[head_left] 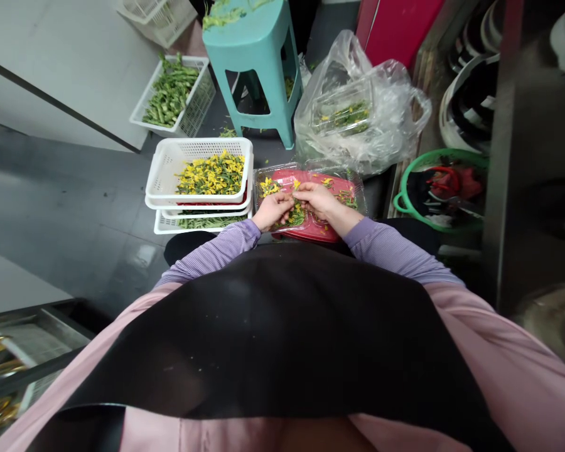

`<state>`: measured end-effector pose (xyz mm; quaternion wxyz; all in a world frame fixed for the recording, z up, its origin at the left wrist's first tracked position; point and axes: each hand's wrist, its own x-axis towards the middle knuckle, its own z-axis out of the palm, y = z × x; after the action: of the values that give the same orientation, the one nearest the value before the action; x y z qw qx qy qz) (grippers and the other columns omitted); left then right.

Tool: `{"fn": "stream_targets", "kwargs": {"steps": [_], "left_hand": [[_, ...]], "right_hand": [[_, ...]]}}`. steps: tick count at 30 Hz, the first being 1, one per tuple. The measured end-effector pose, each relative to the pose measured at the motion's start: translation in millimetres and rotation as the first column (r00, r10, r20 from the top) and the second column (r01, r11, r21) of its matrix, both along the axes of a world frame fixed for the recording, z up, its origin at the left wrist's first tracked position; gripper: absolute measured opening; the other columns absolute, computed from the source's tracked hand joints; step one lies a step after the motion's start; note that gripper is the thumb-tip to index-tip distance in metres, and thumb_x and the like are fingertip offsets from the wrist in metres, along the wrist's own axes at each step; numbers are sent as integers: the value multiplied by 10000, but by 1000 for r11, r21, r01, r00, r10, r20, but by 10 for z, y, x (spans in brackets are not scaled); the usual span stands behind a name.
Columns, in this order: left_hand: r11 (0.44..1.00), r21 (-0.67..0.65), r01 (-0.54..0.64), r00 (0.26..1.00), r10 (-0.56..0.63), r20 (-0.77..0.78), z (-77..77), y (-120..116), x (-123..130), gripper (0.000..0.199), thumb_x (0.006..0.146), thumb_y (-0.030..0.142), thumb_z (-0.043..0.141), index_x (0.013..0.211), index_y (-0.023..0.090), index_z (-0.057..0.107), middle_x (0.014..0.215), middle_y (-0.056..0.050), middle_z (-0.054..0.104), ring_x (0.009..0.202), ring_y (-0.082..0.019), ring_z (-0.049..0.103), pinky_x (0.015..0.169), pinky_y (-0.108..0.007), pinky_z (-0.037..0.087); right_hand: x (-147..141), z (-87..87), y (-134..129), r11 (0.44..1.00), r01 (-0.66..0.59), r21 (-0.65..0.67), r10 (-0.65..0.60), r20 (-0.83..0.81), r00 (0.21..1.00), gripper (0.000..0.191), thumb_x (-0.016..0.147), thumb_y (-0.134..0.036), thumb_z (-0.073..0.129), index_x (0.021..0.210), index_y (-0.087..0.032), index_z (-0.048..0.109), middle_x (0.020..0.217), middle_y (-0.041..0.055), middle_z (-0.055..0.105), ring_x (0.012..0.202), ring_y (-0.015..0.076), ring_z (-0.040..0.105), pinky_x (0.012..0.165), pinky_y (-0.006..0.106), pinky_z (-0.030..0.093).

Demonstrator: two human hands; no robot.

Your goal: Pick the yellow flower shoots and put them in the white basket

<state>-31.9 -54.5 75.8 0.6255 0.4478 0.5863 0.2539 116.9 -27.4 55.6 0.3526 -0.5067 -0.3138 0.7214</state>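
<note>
My left hand [275, 210] and my right hand [315, 199] meet fingertip to fingertip over a clear plastic clamshell box [275, 171]. A small yellow flower sprig [296, 185] shows at the pinched fingertips of my right hand. My left fingers are closed too, but what lies between them is hidden. Cut green stems with yellow blossoms [295, 216] lie in the box below my hands, and more blossoms [269, 186] sit in its far left corner. The box rests on a red plastic surface [317, 233], its other half opened out to the right.
Left of the box, stacked white baskets [153, 179] hold yellow flowers [211, 176]. A teal stool [245, 50] stands beyond, beside a basket of green stalks [172, 94]. Clear plastic bags [390, 119] bear a filled clamshell box [343, 116]. A green basin [402, 201] is at right.
</note>
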Motion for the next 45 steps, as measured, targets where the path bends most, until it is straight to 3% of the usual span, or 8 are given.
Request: {"fn": "stream_targets", "kwargs": {"steps": [7,11,14,20,23,27,29,45], "left_hand": [[921,211,329,916,-256,-310,-180,57,-145,123,820,67,480,736,151,512,557,46,486,491,-80,449,554,-201,373],[846,132,516,619,-262,-741,-294,323,-338,278,930,233,468,708,131,601,662,-55,571,659,-155,565,687,-253,417],[800,62,597,384,-217,-897,-375,565,-409,240,925,212,480,958,112,696,919,-128,646,849,-204,621,794,-278,436],[585,1,811,198,-273,-941,-575,761,-284,327,912,153,446,1103,105,707,1159,-186,605,1099,-278,566,907,-354,430],[625,87,776,311,-260,-914,-666,770,-270,263,884,152,492,1003,99,722,1082,-169,634,994,-254,595,873,-343,445],[833,258,490,665,-166,-728,-718,766,-366,212,840,91,504,920,108,700,858,-74,671,756,-151,586,763,-247,460],[912,228,341,720,-97,-687,-709,755,-403,172,857,123,517,857,101,688,720,-53,644,660,-139,552,701,-234,453],[863,128,488,473,-137,-871,-770,802,-160,178,842,114,566,953,83,702,1048,-172,675,950,-236,635,914,-333,459]], "right_hand": [[-2,45,-19,967,-67,-246,34,-137,990,185,806,-40,578,678,-155,511,558,-4,514,506,82,447,514,209,388],[60,76,78,936,70,-346,-120,-126,985,167,834,-75,484,689,-159,482,548,-11,479,471,78,401,491,206,371],[128,66,152,932,116,-342,-171,-137,976,127,808,-106,443,702,-170,470,562,-1,487,500,104,448,514,225,409],[137,62,174,968,96,-231,-124,-108,986,134,736,-44,443,678,-163,463,580,-4,493,496,95,447,499,219,397],[116,49,170,990,83,-117,-84,-2,996,179,778,-57,493,655,-174,437,524,-25,431,462,80,389,460,198,338],[98,18,174,999,28,-19,-28,27,999,244,765,-43,543,653,-192,385,502,-52,371,433,64,327,437,190,298],[87,11,173,1000,15,-9,-15,32,999,251,756,-39,561,667,-194,385,504,-60,363,425,60,313,426,188,293],[110,-19,157,1000,-25,-4,25,116,993,183,851,-83,552,727,-179,459,484,-73,385,378,53,324,375,178,269]]}}
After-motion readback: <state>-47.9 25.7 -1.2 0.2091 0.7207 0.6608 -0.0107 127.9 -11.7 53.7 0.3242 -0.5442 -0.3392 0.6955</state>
